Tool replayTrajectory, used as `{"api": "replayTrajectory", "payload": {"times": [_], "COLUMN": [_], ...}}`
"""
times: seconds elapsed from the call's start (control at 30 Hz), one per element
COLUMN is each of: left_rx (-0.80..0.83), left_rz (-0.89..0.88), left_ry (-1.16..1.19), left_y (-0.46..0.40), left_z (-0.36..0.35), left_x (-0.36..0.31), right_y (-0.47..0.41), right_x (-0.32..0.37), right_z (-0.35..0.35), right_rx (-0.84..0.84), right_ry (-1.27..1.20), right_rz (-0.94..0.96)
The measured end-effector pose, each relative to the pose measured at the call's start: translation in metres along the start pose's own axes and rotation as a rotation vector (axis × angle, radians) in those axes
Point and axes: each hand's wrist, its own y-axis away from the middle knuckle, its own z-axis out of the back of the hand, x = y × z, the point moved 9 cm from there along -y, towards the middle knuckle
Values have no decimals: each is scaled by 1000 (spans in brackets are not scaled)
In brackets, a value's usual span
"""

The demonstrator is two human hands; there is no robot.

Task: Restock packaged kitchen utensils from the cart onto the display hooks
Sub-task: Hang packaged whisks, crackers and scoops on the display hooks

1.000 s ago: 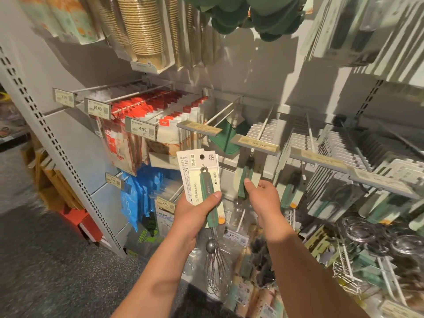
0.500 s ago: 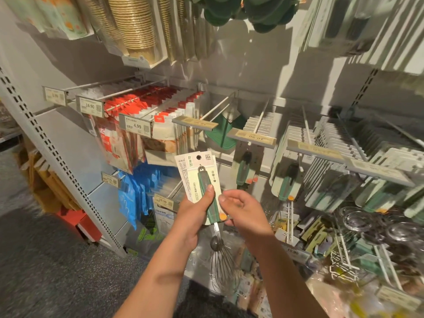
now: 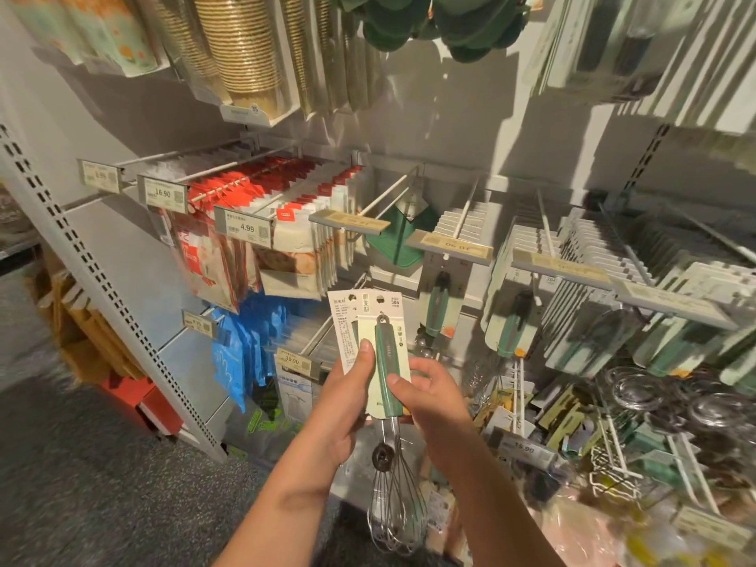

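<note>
Two carded whisks point(image 3: 384, 354) with green handles and wire heads point(image 3: 394, 513) are fanned out in front of me, cards upright. My left hand point(image 3: 347, 403) grips them from the left, thumb on the rear card. My right hand point(image 3: 429, 390) pinches the front whisk's green handle from the right. Ahead hang the display hooks: a nearly bare white hook point(image 3: 384, 198) with a tilted price tag point(image 3: 347, 221), and a hook point(image 3: 464, 214) carrying the same green-handled utensils point(image 3: 437, 304).
Red and white packets point(image 3: 262, 223) fill the hooks at left, blue packs point(image 3: 241, 354) hang below. Dense rows of carded utensils point(image 3: 613, 280) crowd the right, with glass lids point(image 3: 671, 399) lower right. Paper cups point(image 3: 241, 47) and green silicone items point(image 3: 429, 22) hang overhead. A perforated shelf upright point(image 3: 82, 255) runs diagonally at left.
My right hand came back from the hanging utensil on the hook and took hold of the whisk handle. A second card now shows fanned behind the first. The view shifted slightly.
</note>
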Motion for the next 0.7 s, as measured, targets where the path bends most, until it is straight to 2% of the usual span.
{"api": "replayTrajectory", "payload": {"times": [0.2, 0.4, 0.57, 0.7], "left_rx": [-26, -9, 82, 161], "left_rz": [-39, -181, -279, -261], "left_ry": [-20, -50, -103, -153], "left_y": [-2, -1, 4, 6], "left_z": [-1, -17, -45, -72], "left_x": [4, -6, -8, 5], "right_y": [6, 23, 38, 50], "right_x": [5, 20, 28, 36], "right_z": [11, 35, 70, 92], "right_rx": [10, -51, -176, -271], "right_ry": [-154, -233, -259, -257], "right_rz": [57, 164, 251, 321]}}
